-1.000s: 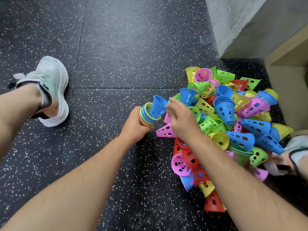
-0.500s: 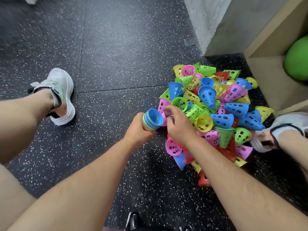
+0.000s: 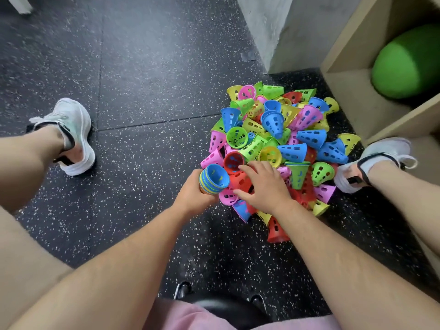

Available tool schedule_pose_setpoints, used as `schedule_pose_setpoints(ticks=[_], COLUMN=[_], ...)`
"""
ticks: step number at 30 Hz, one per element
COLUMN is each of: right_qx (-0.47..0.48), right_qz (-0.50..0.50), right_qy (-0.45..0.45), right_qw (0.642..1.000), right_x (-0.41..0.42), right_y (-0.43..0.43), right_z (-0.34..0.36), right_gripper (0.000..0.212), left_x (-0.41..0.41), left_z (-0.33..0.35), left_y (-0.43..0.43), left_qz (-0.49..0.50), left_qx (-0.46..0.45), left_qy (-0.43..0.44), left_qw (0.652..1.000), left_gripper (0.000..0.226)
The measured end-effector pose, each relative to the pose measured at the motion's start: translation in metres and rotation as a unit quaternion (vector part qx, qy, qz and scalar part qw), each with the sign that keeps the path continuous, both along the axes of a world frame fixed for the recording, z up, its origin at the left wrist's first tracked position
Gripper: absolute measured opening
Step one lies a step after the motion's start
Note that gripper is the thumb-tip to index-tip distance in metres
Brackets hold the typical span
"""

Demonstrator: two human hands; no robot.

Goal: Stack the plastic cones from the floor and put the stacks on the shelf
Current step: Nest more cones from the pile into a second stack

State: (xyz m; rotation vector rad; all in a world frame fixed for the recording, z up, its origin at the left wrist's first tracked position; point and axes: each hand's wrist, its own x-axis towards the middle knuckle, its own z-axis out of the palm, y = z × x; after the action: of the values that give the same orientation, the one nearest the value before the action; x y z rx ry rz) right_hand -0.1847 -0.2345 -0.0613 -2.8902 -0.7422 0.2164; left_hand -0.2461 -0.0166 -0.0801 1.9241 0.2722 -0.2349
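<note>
1. A person bends over a pile of plastic cones point(image 3: 285, 139) on a black speckled rubber floor point(image 3: 142, 91), seen from a head cam looking down past both bare forearms.
2. L hand point(image 3: 194, 195): fingers wrapped round a nested stack of cones point(image 3: 214, 179), held at the pile's near-L edge w/ its mouth tipped up twd the camera. The innermost cone is blue, w/ yellow, blue & orange rims banded below it.
3. R hand point(image 3: 264, 186): laid on the near side of the pile, just R of the stack. Forefinger sits above & thumb below a red cone point(image 3: 234, 163), gripping it. The cone's open mouth is right beside the stack's rim; can't tell if they touch.
4. The pile is a jumble of pink, blue, green, yellow & red cones w/ slotted walls, lying at all angles. Some lie mouth-up, others on their sides.
5. A wooden shelf unit point(image 3: 352, 96) stands just beyond the pile at far R, w/ a green ball point(image 3: 404, 63) in its open compartment. A grey concrete wall point(image 3: 273, 27) meets the floor behind the pile.
6. The L sneaker point(image 3: 71, 136), white, is planted well apart from the cones. The R sneaker point(image 3: 381, 158), also white, sits just beside the pile's R edge, nr the shelf unit.
7. Bottom of frame: a black seat point(image 3: 226, 308) & pink shorts point(image 3: 190, 317).
</note>
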Motion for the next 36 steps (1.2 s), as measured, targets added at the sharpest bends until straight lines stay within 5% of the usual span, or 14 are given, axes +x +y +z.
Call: schedule_pose_setpoints(ticks=[4,12,24,31,36], right_qx=[-0.095,-0.174,-0.184,-0.099,0.164], right_qz=[0.005,-0.009,-0.042,-0.029,-0.103], right_qy=[0.005,-0.027,0.015,-0.020,0.070], right_qw=[0.995,0.984,0.982,0.994,0.978], right_x=[0.000,-0.005,-0.002,-0.001,0.002], right_y=[0.007,0.024,0.045,0.022,0.025], right_z=[0.001,-0.012,-0.026,-0.019,-0.009], right_gripper=[0.085,0.074,0.056,0.085,0.072], left_x=[-0.001,-0.008,-0.017,-0.013,-0.014], left_z=[-0.010,-0.021,-0.015,-0.015,-0.009], left_y=[0.005,0.001,0.005,0.004,0.005], left_qz=[-0.021,0.004,0.027,0.043,0.032], left_qx=[0.005,0.026,0.042,0.029,0.011], left_qy=[0.008,0.045,0.071,0.077,0.053], left_qw=[1.000,0.999,0.996,0.996,0.998], left_gripper=[0.024,0.037,0.052,0.039,0.027])
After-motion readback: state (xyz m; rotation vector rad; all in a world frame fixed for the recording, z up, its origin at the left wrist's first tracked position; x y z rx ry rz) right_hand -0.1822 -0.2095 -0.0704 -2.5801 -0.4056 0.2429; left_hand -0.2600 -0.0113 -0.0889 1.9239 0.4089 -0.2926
